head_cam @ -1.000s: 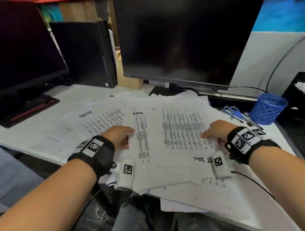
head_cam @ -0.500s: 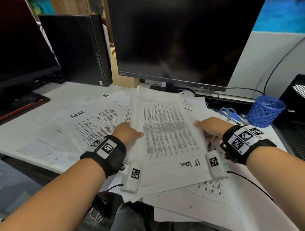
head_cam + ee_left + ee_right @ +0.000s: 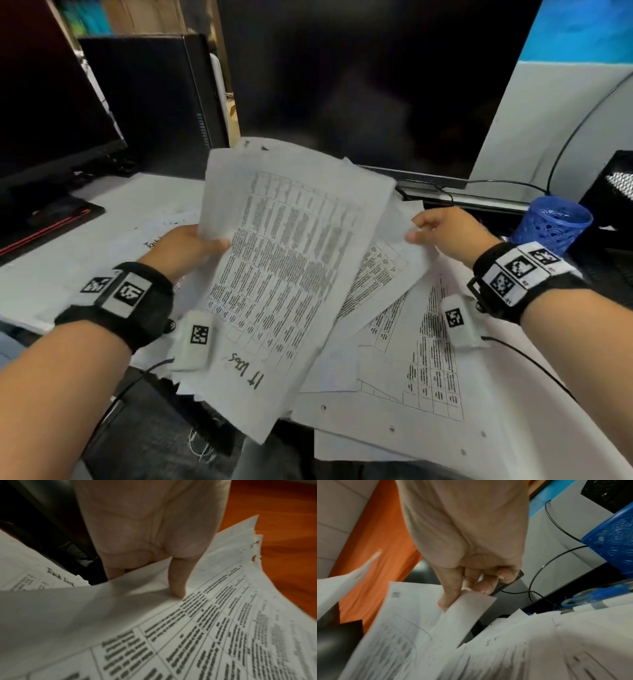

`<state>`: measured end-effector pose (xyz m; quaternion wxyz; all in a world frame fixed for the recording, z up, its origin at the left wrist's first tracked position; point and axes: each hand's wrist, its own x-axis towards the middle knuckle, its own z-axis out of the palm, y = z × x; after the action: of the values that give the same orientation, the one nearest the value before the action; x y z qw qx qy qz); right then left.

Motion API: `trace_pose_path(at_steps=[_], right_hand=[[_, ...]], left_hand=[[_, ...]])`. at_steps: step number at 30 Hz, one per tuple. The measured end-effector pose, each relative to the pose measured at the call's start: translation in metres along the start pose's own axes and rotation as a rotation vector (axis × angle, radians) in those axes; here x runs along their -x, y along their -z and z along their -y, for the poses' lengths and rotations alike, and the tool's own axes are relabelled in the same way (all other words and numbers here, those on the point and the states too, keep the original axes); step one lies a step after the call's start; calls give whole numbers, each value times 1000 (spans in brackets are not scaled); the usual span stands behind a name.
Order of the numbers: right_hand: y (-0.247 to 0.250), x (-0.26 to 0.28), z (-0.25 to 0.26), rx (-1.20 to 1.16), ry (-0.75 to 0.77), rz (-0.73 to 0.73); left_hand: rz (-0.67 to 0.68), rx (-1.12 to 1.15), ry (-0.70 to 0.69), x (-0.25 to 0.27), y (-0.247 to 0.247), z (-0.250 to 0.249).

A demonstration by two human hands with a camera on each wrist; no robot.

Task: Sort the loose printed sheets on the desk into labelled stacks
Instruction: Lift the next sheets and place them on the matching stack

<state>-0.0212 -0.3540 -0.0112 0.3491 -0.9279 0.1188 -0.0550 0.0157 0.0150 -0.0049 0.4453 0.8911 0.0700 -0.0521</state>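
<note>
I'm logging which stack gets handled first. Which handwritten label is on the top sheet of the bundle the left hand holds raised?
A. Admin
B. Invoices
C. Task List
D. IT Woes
D: the sheet that the left hand grips by its edge, thumb on top, bears "IT Woes" handwritten near its lower margin.

- Two hands: the left hand (image 3: 186,248) and the right hand (image 3: 445,233).
- Two black wrist bands, one on each arm (image 3: 116,305).
- Two dark screens: a big one (image 3: 359,82) and one at the left edge (image 3: 41,113).
- One black computer box (image 3: 150,99).
- One blue cup with holes (image 3: 553,224).
- One pair of blue scissors (image 3: 578,599).
- Many printed sheets (image 3: 411,387), too piled up to count; a bunch (image 3: 287,274) is lifted off the desk (image 3: 51,274).
</note>
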Motion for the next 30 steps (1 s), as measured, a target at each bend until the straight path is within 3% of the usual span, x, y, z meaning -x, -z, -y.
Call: trace_pose_path(at_steps=[5,7,10,13,15,18,23,27,30], right_hand=[[11,2,23,-103,192,-11],[12,3,34,-239,195,-46],[9,-8,34,-357,-2,-33],[0,-12,11,-145,-342,160],[-5,-10,-6,-3,-427,212],[-5,-4,-22,157,-495,219],[-25,-13,-44,-107,-556,172],[-36,-13,-33,-173,-493,101],[-35,-17,-28,-33,-465,44]], left_hand=[[114,19,-105,8,-28,-18],[78,41,-138,6,-35,-19],[-40,92,-119,1,-34,-13],[-110,68,-25,-5,-22,1],[-103,-12,79,-12,-16,10],[-55,-161,146,-26,-15,21],[23,-206,174,-29,-35,13],[56,-233,128,-28,-53,6],[-24,-214,63,-24,-61,9]])
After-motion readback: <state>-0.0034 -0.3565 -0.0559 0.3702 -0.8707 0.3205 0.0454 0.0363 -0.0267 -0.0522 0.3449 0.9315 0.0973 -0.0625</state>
